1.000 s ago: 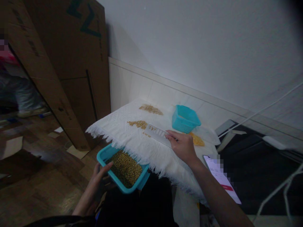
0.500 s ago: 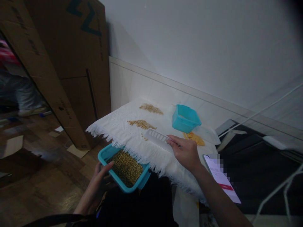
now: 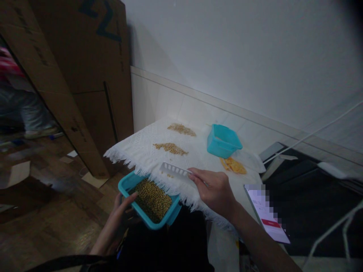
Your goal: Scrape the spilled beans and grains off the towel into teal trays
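Observation:
My left hand [image 3: 121,209] grips the rim of a turquoise plastic basin [image 3: 143,221] just below the table's fringed edge. Soybeans [image 3: 154,196] and smaller dark green beans fill much of it. In my right hand [image 3: 214,189] is a white slotted scraper [image 3: 176,171], held low over the white cloth [image 3: 136,145]. A few loose soybeans lie on the cloth close to the scraper's front edge. Farther back sits a pile of soybeans [image 3: 170,148], and behind it a paler pile of grains [image 3: 181,129].
A second turquoise basin [image 3: 224,141] stands at the back right, with a crumpled yellow cloth [image 3: 233,165] before it. A phone [image 3: 266,219] lies at the right. A large cardboard box [image 3: 93,75] rises on the left; behind it, part of a person shows.
My right hand has drawn the scraper left and toward the table's front edge, bringing a few soybeans nearer the basin. My left hand and the basin stay almost where they were.

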### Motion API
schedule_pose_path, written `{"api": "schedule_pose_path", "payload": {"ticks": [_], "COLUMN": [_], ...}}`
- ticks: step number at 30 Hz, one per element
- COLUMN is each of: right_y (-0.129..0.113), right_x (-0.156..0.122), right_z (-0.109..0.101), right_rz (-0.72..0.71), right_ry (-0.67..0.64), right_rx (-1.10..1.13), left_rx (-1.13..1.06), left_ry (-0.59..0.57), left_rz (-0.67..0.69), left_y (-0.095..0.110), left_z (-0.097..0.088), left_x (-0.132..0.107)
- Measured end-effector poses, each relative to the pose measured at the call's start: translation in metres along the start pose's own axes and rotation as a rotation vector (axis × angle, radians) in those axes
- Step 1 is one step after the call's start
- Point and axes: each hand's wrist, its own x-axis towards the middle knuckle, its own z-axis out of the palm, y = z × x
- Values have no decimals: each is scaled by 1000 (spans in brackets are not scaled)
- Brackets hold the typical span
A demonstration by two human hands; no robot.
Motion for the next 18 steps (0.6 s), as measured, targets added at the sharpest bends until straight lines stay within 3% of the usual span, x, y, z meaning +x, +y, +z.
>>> {"api": "schedule_pose_path", "payload": {"ticks": [4,10,13,18], "right_y": [-11,47,69,74], "right_x": [1,13,18,21], "right_z": [-7,12,24,34], "right_rz": [-2,161,252,297], "right_ry": [6,184,150,59], "right_rx": [51,-90,-168,-224], "left_rx": [6,2,5,-4], "left_ry": [1,-31,-18,-12], "left_rz": [4,1,-4,0], "left_y": [0,1,1,0], "left_z": [0,-3,-4,-4], "left_x": [-1,-1,-1,2]}}
